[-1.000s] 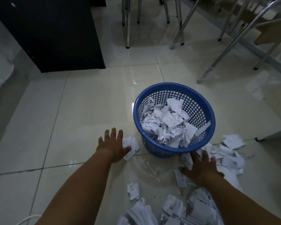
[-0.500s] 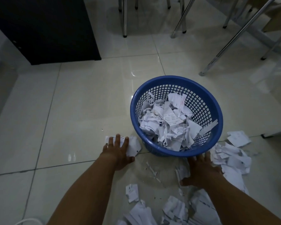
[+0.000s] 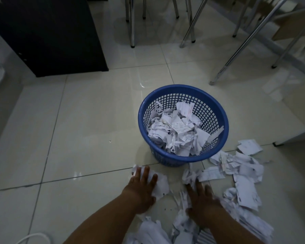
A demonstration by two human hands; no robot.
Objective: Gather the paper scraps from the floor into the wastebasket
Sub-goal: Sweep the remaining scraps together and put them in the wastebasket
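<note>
Blue wastebasket (image 3: 174, 158): one, a round plastic basket with lattice walls. It stands upright on the floor just beyond both hands.
Paper scraps in the basket (image 3: 176, 132): a heap of white torn and crumpled pieces, too many and too overlapped to count. One strip leans on the right rim.
Paper scraps on the floor (image 3: 241, 173): a loose spread to the right of the basket, reaching down past the right forearm, with no clear count. A further pile (image 3: 151, 231) lies at the bottom edge between the two forearms.
Left hand (image 3: 141, 191): lies palm down on one white sheet (image 3: 159, 184), just in front of the basket. Its fingers (image 3: 144, 173) are straight and a little apart, pressing the sheet flat and not curled round it.
Right hand (image 3: 202, 201): lies palm down on the scraps. Its fingers (image 3: 199, 186) are stretched forward and apart, their tips at one crumpled wad (image 3: 190, 175) that lies between the hand and the basket.
Hands: two, side by side and not touching each other. Neither touches the basket.
Floor (image 3: 86, 129): pale glossy tiles with grey joints. One tiny white speck (image 3: 110, 141) lies well to the left of the basket.
Dark cabinet (image 3: 51, 36): one, at the upper left.
Chrome legs (image 3: 132, 32): several, across the top and upper right, too crowded for a sure count.
White cable (image 3: 33, 238): one loop at the bottom left corner.
</note>
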